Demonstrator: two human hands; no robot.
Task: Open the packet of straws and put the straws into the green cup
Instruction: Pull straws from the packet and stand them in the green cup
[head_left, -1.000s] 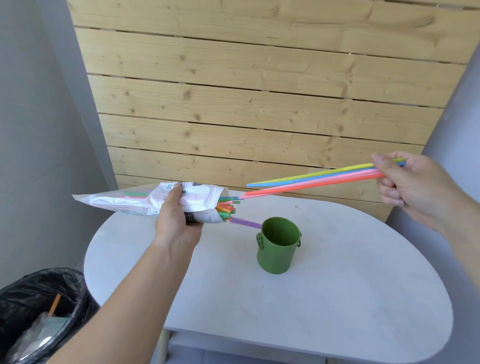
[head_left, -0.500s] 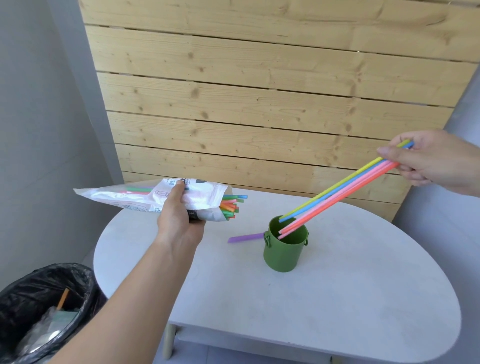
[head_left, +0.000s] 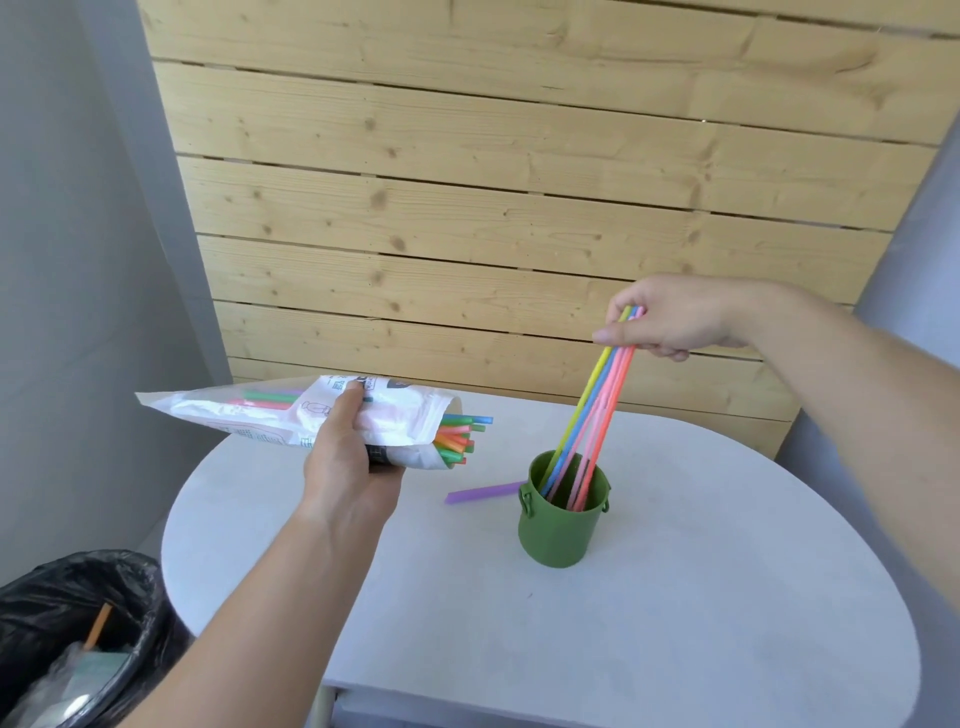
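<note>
I had the fingers of the right hand pinched on the upper ends of a small bundle of straws. The bundle was steeply tilted, so its lower ends sat inside the green cup. The left hand gripped the opened packet mid-length, roughly level above the desk. Its mouth faced the cup, which I judged kept the remaining straws within reach. One purple straw lay loose on the desk just beside the cup, outside it.

The cup on the table held straws; 1 loose straw lay left of it, the packet farther left.
</note>
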